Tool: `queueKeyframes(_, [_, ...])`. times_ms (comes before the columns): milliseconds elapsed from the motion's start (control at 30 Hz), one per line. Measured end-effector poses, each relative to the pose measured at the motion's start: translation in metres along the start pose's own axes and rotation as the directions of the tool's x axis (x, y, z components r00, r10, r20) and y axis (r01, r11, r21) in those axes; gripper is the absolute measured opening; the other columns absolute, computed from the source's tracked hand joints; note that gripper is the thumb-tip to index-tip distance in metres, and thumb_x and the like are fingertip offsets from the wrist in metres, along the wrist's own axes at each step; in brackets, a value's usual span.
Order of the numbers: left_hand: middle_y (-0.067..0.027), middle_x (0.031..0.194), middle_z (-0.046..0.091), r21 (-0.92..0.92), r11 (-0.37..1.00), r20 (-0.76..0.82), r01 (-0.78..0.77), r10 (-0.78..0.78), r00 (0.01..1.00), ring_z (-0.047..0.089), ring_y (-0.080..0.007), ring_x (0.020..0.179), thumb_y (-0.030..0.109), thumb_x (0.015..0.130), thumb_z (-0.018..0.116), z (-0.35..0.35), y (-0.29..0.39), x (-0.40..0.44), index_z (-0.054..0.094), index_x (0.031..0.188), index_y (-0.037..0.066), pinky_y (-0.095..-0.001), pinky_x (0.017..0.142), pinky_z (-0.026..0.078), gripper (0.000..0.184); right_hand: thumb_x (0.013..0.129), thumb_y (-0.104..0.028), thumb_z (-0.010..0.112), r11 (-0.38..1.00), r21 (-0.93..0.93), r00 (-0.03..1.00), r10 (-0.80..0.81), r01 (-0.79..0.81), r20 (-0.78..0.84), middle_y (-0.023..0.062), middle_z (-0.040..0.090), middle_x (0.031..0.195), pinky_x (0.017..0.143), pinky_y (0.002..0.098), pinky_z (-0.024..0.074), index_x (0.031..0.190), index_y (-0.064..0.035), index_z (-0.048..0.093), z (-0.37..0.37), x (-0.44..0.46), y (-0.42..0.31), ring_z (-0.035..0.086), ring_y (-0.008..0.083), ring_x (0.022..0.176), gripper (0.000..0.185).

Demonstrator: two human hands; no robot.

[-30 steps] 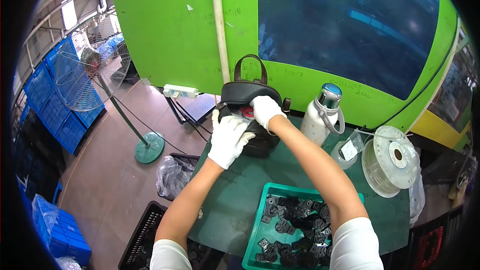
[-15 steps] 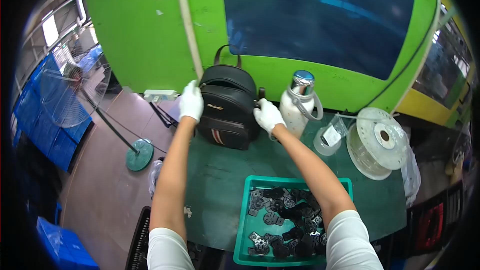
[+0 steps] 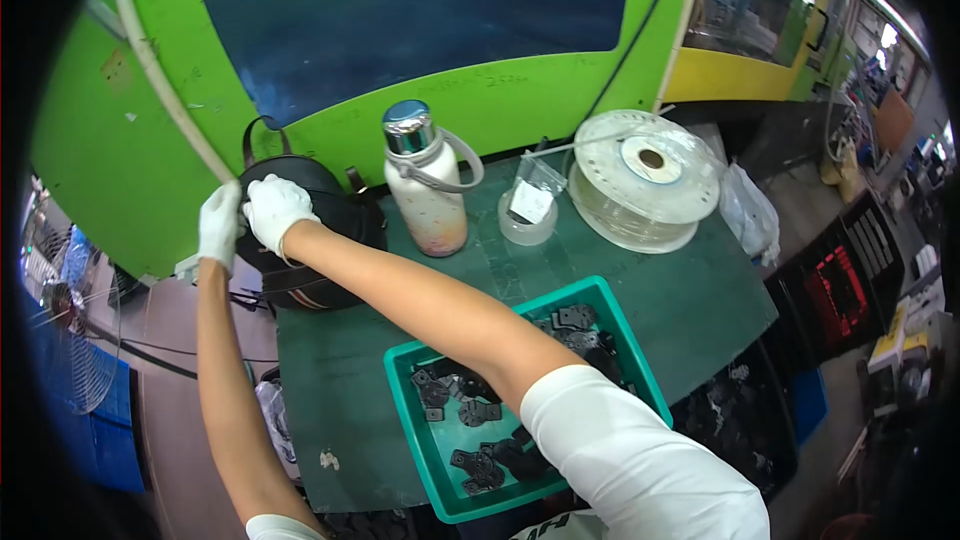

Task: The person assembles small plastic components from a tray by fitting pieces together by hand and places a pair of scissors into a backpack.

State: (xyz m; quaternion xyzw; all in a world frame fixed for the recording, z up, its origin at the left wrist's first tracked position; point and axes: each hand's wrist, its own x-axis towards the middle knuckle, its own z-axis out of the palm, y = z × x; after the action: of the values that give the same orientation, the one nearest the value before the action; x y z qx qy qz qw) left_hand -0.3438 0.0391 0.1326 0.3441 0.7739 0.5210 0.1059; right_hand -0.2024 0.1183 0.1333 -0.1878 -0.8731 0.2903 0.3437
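A black backpack (image 3: 318,195) stands upright on the green table (image 3: 340,390), against the green machine. My left hand (image 3: 219,226), in a white glove, is at the bag's left edge near its top, fingers bent together. Beside it, my right hand (image 3: 277,215), also gloved, lies against the upper front of the bag with its fingers curled in. What either hand pinches is too small to make out. Just right of the bag is a white bottle (image 3: 430,195) with a chrome lid and grey strap.
A teal tray (image 3: 430,480) of black parts sits near the table's front edge. Farther right are a tape roll (image 3: 527,220) with a small bag and a large clear spool (image 3: 645,180). A fan (image 3: 85,360) stands at the left; a black crate (image 3: 740,420) is at the lower right.
The view has swung right. My right hand was inside the open bag, then at its right side; now it is beside my left hand at the top left. The bag's top flap looks closed down.
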Motion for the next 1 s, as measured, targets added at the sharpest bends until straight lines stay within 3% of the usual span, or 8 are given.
queueKeyframes(200, [-0.0114,0.105,0.06,-0.108,0.994,-0.381,-0.004,-0.038,0.924,0.055,-0.0189,0.099,0.044,0.093,0.046,-0.003,-0.032,-0.045,0.058,0.112,0.0,-0.0319,0.083,0.045,0.049,0.084,-0.02,0.055,0.926,-0.03,0.926,-0.377,0.376,-0.034,0.0142,0.052,0.085,0.073,0.0422,0.047,0.089,-0.0049,0.054,-0.056,-0.128,0.057,0.057,0.0319,0.083,0.016])
queueKeyframes(267, [-0.0133,0.109,0.06,0.094,0.966,-0.478,-0.239,0.255,0.841,0.054,-0.02,0.101,0.037,0.094,0.047,0.0,-0.047,-0.074,0.057,0.113,-0.001,-0.0317,0.088,0.043,0.044,0.085,-0.019,0.053,0.91,-0.062,0.897,-0.388,0.409,0.212,0.0125,0.052,0.082,0.071,0.0415,0.0456,0.088,-0.0066,0.054,-0.091,-0.191,0.07,0.056,0.0306,0.08,0.013])
queueKeyframes(333, [-0.0121,0.11,0.06,0.03,0.974,-0.437,-0.223,0.214,0.874,0.055,-0.0205,0.101,0.027,0.094,0.049,0.023,-0.013,-0.136,0.056,0.111,-0.001,-0.0305,0.093,0.039,0.034,0.086,-0.019,0.053,0.934,-0.062,0.864,-0.298,0.352,0.406,0.0119,0.052,0.082,0.073,0.0409,0.0457,0.087,-0.0078,0.056,-0.122,-0.249,0.082,0.056,0.0303,0.081,0.012])
queueKeyframes(433, [-0.0057,0.1,0.057,0.052,0.93,-0.175,-0.363,0.366,0.914,0.052,-0.0145,0.096,0.011,0.091,0.052,0.046,0.006,-0.214,0.058,0.103,0.001,-0.0265,0.09,0.039,0.016,0.085,-0.019,0.055,0.949,-0.096,0.878,-0.235,0.299,0.417,0.0093,0.056,0.086,0.076,0.0383,0.0464,0.091,-0.0091,0.06,-0.172,-0.316,0.092,0.057,0.0274,0.083,0.013])
queueKeyframes(567, [-0.0042,0.096,0.056,-0.117,0.979,0.079,-0.165,0.175,0.981,0.053,-0.0108,0.088,0.006,0.087,0.056,0.074,0.008,-0.307,0.058,0.102,0.002,-0.0237,0.082,0.042,0.015,0.078,-0.021,0.062,0.943,-0.303,0.894,0.009,0.142,0.448,0.008,0.059,0.088,0.075,0.0378,0.0471,0.09,-0.009,0.061,-0.217,-0.382,0.102,0.057,0.0278,0.083,0.017])
queueKeyframes(700, [-0.0049,0.099,0.058,-0.157,0.986,0.281,-0.056,0.099,0.954,0.055,-0.0119,0.09,0.007,0.087,0.055,0.102,0.021,-0.366,0.058,0.101,0.001,-0.0255,0.081,0.044,0.016,0.069,-0.026,0.073,0.91,-0.412,0.832,0.19,0.05,0.521,0.0177,0.047,0.122,0.087,0.0402,0.0449,0.121,-0.0058,0.049,-0.238,-0.41,0.092,0.05,0.0343,0.106,0.06])
queueKeyframes(800, [-0.0089,0.103,0.057,-0.09,0.985,0.421,-0.15,0.174,0.89,0.059,-0.0159,0.085,0.01,0.084,0.059,0.128,0.032,-0.388,0.057,0.104,0.002,-0.0277,0.076,0.047,0.021,0.066,-0.024,0.075,0.888,-0.451,0.786,0.219,0.084,0.578,0.0185,0.047,0.122,0.086,0.0425,0.0466,0.121,-0.0062,0.049,-0.23,-0.407,0.083,0.049,0.0359,0.107,0.063])
queueKeyframes(1000, [-0.0103,0.102,0.058,-0.067,0.993,0.496,-0.101,0.12,0.86,0.061,-0.0175,0.08,0.013,0.084,0.061,0.175,0.025,-0.407,0.057,0.107,0.002,-0.0288,0.071,0.049,0.026,0.082,-0.021,0.058,0.964,-0.182,0.79,-0.045,0.196,0.611,0.0123,0.052,0.115,0.08,0.0399,0.0485,0.109,-0.0077,0.055,-0.194,-0.403,0.1,0.054,0.0316,0.098,0.03])
